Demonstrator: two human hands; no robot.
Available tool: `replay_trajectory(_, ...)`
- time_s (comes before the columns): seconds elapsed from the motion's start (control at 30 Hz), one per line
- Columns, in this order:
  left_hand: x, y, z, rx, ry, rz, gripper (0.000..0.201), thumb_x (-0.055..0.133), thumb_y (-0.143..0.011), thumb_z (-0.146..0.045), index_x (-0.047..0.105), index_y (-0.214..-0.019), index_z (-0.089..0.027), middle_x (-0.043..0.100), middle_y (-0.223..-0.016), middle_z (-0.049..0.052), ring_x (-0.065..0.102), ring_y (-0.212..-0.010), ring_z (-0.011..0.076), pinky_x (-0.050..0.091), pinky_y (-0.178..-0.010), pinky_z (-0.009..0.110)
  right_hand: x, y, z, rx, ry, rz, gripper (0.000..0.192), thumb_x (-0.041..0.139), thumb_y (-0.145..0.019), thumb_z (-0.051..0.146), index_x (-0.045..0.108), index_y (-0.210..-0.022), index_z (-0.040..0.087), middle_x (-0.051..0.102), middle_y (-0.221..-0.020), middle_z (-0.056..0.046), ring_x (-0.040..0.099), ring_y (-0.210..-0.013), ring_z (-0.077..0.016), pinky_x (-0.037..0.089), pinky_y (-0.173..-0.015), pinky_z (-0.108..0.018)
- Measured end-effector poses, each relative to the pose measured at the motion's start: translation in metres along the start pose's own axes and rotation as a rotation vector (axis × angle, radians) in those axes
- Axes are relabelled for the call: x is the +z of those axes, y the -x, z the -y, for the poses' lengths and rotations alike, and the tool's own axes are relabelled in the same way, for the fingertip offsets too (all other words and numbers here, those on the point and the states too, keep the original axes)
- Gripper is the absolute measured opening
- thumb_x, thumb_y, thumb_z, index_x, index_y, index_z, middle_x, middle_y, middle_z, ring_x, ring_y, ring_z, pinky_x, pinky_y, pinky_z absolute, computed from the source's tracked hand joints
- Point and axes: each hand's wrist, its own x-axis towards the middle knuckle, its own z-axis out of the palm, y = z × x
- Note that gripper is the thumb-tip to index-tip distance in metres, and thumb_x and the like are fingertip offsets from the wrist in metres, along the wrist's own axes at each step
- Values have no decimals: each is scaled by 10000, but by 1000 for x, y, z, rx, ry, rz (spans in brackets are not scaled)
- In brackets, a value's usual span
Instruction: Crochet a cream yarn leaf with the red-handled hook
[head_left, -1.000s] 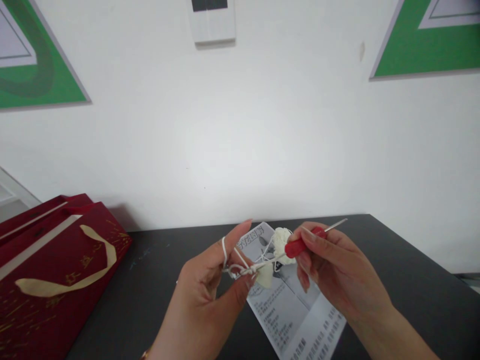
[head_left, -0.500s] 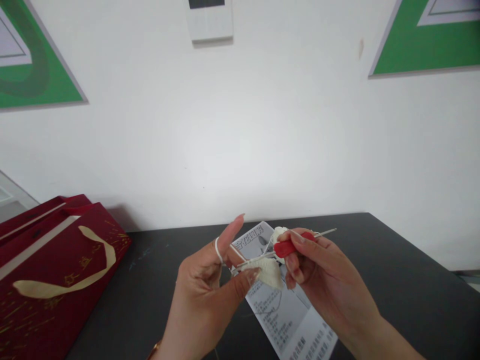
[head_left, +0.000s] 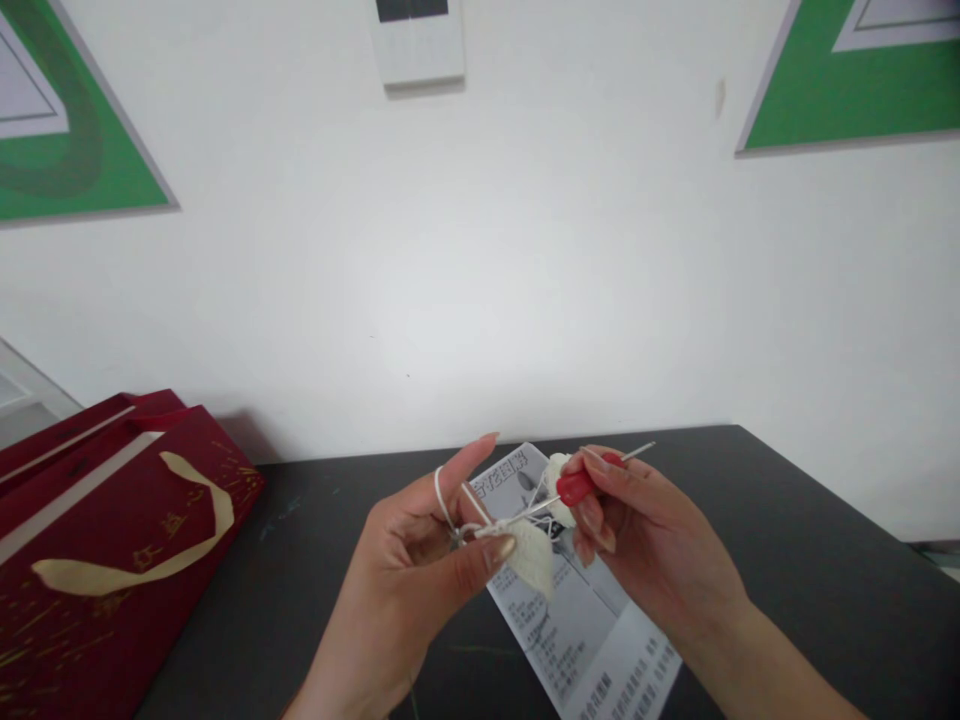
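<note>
My left hand [head_left: 420,570] pinches a small cream crochet piece [head_left: 532,557] between thumb and fingers. A strand of white yarn [head_left: 441,492] loops around its raised index finger. In my right hand [head_left: 637,530] is a crochet hook [head_left: 577,487] with a red grip, its thin metal shaft pointing left to the upper edge of the crochet piece. The hook's other metal end sticks out up and to the right. Behind the hook lies more cream yarn [head_left: 556,470], partly hidden by my right fingers. The hook's tip is too small to make out.
A printed sheet [head_left: 555,640] with text and pictures lies on the black table [head_left: 322,600] under my hands. Dark red gift bags [head_left: 150,560] with a gold ribbon stand at the left. A white wall [head_left: 525,250] rises behind the table.
The crochet piece has tilted, its free end hanging lower. My right hand has shifted slightly left and turned with the hook, whose back end now points more steeply upward.
</note>
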Motion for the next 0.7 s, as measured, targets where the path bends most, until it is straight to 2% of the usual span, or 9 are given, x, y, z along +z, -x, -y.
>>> replay_trajectory(0.23, -1, 6, -7, 85, -227, 112, 428, 715, -774, -172, 677, -1170, -329, 647, -725, -16, 544, -655, 106, 469, -686, 223, -4, -2, 7, 18, 33, 14, 184, 706, -770, 302, 685, -680, 143, 534, -431, 44, 478, -357, -62, 499, -417, -176)
replay_trajectory(0.43, 8, 12, -8, 92, -134, -2, 365, 724, -748, -172, 731, -1084, -315, 639, -680, -22, 512, -601, 92, 468, -690, 203, -7, -1, 8, 13, 39, 24, 179, 704, -770, 289, 693, -668, 143, 538, -438, 44, 469, -349, -59, 508, -409, -181)
replay_trajectory(0.7, 13, 14, -8, 137, -164, -52, 378, 724, -738, -161, 735, -1075, -331, 641, -656, -18, 543, -613, 111, 480, -726, 228, -4, 6, 13, -80, 102, -17, 169, 731, -742, 283, 713, -675, 128, 570, -437, 20, 471, -346, -66, 518, -411, -195)
